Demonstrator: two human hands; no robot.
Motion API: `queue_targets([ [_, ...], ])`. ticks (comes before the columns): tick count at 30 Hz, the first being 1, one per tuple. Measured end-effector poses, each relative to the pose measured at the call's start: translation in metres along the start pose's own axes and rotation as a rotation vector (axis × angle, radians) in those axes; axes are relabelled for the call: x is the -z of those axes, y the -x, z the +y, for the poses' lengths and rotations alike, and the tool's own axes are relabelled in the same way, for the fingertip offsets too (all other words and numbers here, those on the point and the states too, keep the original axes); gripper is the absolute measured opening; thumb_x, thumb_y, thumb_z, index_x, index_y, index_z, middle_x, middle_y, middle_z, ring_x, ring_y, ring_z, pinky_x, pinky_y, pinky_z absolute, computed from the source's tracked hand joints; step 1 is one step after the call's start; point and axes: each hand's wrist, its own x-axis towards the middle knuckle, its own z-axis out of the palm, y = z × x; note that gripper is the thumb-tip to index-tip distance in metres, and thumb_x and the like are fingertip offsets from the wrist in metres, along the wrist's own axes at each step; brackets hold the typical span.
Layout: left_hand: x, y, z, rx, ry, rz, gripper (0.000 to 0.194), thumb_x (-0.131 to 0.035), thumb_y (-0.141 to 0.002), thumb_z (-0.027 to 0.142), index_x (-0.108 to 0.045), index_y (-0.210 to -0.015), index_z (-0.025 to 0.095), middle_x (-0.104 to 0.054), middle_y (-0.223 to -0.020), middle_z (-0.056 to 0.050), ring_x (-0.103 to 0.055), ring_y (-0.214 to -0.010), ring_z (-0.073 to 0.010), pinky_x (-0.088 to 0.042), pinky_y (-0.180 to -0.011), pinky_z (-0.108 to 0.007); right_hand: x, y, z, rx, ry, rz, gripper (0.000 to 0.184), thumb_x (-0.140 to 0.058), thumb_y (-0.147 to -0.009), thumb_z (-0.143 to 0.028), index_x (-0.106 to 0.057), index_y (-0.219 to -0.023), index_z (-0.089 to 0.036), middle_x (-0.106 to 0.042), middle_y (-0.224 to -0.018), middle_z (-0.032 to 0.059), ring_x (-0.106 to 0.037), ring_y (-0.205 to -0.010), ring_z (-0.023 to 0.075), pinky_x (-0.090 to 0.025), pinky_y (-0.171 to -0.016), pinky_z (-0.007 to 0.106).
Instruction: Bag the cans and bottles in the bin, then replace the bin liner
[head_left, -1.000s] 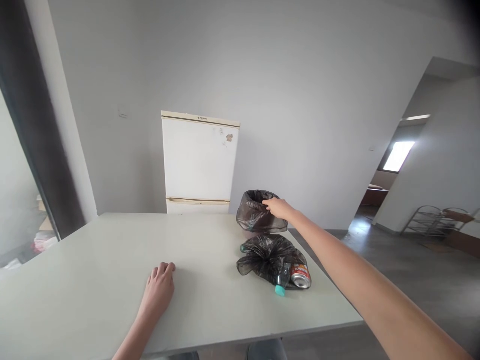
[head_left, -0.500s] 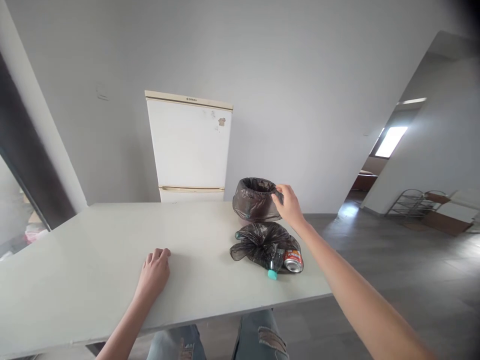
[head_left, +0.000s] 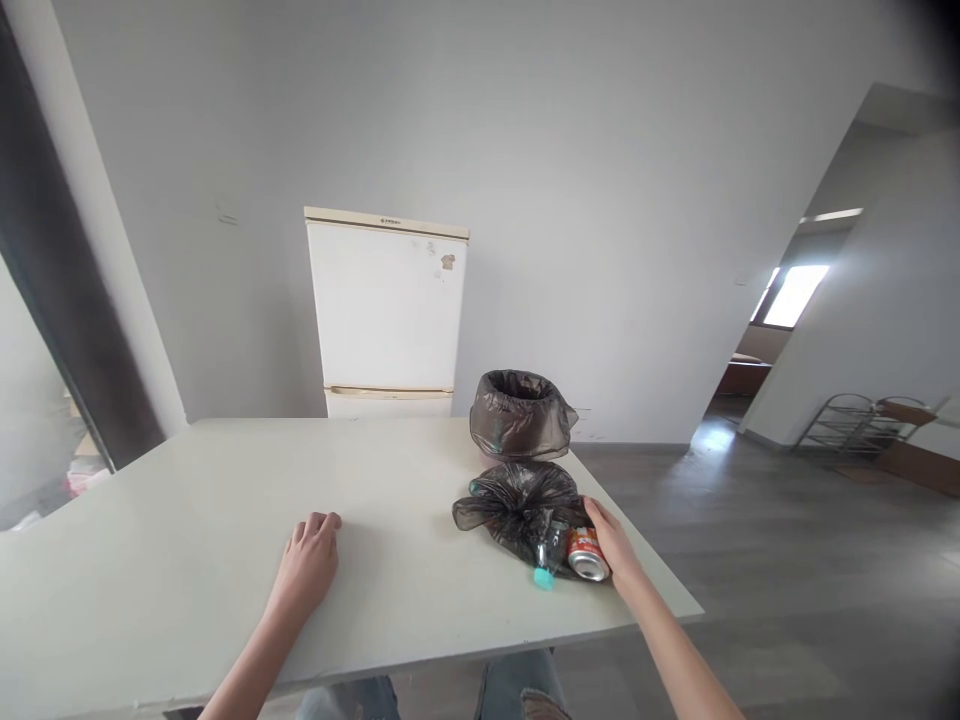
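On the white table (head_left: pixel 405 590) lies a knotted black trash bag (head_left: pixel 525 500). A clear bottle with a teal cap (head_left: pixel 544 578) and a red drink can (head_left: pixel 587 553) show at its near side. My right hand (head_left: pixel 609 540) is closed against the bag's right edge, beside the can, with some fingertips hidden. Behind the bag stands a small bin lined with a dark plastic bag (head_left: pixel 521 425); neither hand touches it. My left hand (head_left: pixel 311 558) rests on the tabletop to the left, fingers curled, with nothing in it.
A white refrigerator (head_left: pixel 386 300) stands against the wall past the table's far edge. The table's right edge runs close beside the bin and my right hand. Metal racks (head_left: pixel 836 425) stand on the grey floor at far right.
My right hand has let go of the lined bin's rim and come down toward me to the trash bag's right side. The left hand stays on the table. The view has shifted slightly.
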Motion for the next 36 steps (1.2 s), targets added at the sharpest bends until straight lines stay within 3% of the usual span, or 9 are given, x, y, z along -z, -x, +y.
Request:
queue_targets([
  [8, -0.001, -0.001, 0.000, 0.004, -0.007, 0.011, 0.036, -0.029, -0.105, 0.014, -0.061, -0.119, 0.018, -0.060, -0.126, -0.013, -0.055, -0.111, -0.0293, -0.045, -0.090, -0.039, -0.070, 0.027, -0.004, -0.040, -0.169, -0.032, 0.053, -0.056, -0.082, -0.062, -0.073, -0.115, -0.024, -0.076, -0.125, 0.0113, -0.072, -0.116, 0.0339, -0.062, -0.094, 0.042],
  [17, -0.006, -0.002, -0.003, -0.004, 0.062, 0.033, 0.035, -0.030, -0.104, 0.014, -0.062, -0.116, 0.018, -0.060, -0.125, -0.014, -0.054, -0.108, -0.0307, -0.045, -0.090, -0.042, -0.165, 0.044, -0.045, 0.055, -0.181, -0.181, 0.046, -0.058, -0.088, -0.057, -0.073, -0.116, -0.023, -0.076, -0.125, 0.0108, -0.070, -0.118, 0.0321, -0.054, -0.105, 0.045],
  [19, -0.007, -0.002, -0.004, -0.007, 0.078, 0.044, 0.035, -0.030, -0.104, 0.015, -0.062, -0.116, 0.018, -0.061, -0.124, -0.014, -0.054, -0.108, -0.0312, -0.045, -0.090, -0.043, -0.182, 0.051, -0.053, 0.100, -0.177, -0.219, 0.046, -0.057, -0.092, -0.057, -0.071, -0.121, -0.024, -0.076, -0.125, 0.0098, -0.070, -0.118, 0.0306, -0.054, -0.103, 0.043],
  [21, -0.008, -0.002, -0.005, -0.009, 0.100, 0.058, 0.034, -0.030, -0.104, 0.017, -0.063, -0.114, 0.019, -0.061, -0.122, -0.014, -0.054, -0.107, -0.0316, -0.046, -0.091, -0.044, -0.197, 0.056, -0.061, 0.161, -0.165, -0.275, 0.043, -0.056, -0.094, -0.058, -0.074, -0.112, -0.023, -0.078, -0.111, 0.0087, -0.072, -0.107, 0.0295, -0.056, -0.094, 0.040],
  [25, -0.007, -0.002, -0.007, -0.034, 0.197, 0.098, 0.033, -0.031, -0.104, 0.020, -0.063, -0.110, 0.021, -0.065, -0.118, -0.012, -0.057, -0.104, -0.0300, -0.046, -0.094, -0.044, -0.215, 0.060, -0.073, 0.286, -0.125, -0.344, 0.046, -0.055, -0.097, -0.058, -0.068, -0.074, -0.020, -0.070, -0.072, 0.0065, -0.067, -0.073, 0.0252, -0.054, -0.074, 0.035],
  [28, 0.000, -0.001, -0.004, -0.042, 0.350, 0.107, 0.032, -0.029, -0.107, 0.027, -0.060, -0.113, 0.024, -0.069, -0.114, -0.009, -0.063, -0.104, -0.0275, -0.048, -0.094, -0.043, -0.221, 0.055, -0.076, 0.355, -0.128, -0.320, 0.034, -0.063, -0.093, -0.051, -0.071, -0.098, -0.019, -0.073, -0.087, 0.0073, -0.066, -0.079, 0.0242, -0.054, -0.079, 0.036],
  [31, 0.007, 0.002, 0.002, -0.066, 0.484, 0.048, 0.030, -0.031, -0.109, 0.040, -0.056, -0.119, 0.028, -0.072, -0.112, -0.007, -0.068, -0.105, -0.0260, -0.051, -0.092, -0.041, -0.226, 0.046, -0.070, 0.403, -0.150, -0.402, 0.048, -0.072, -0.086, -0.044, -0.067, -0.129, -0.024, -0.074, -0.117, 0.0088, -0.070, -0.095, 0.0253, -0.057, -0.090, 0.039],
  [36, 0.005, 0.003, 0.023, -0.181, 0.601, -0.023, 0.027, -0.049, -0.104, 0.047, -0.058, -0.121, 0.028, -0.074, -0.116, -0.007, -0.070, -0.111, -0.0252, -0.053, -0.097, -0.040, -0.238, 0.016, -0.050, 0.333, -0.214, -0.457, 0.044, -0.064, -0.085, -0.035, -0.070, -0.127, -0.025, -0.074, -0.126, 0.0097, -0.073, -0.107, 0.0280, -0.059, -0.100, 0.047],
])
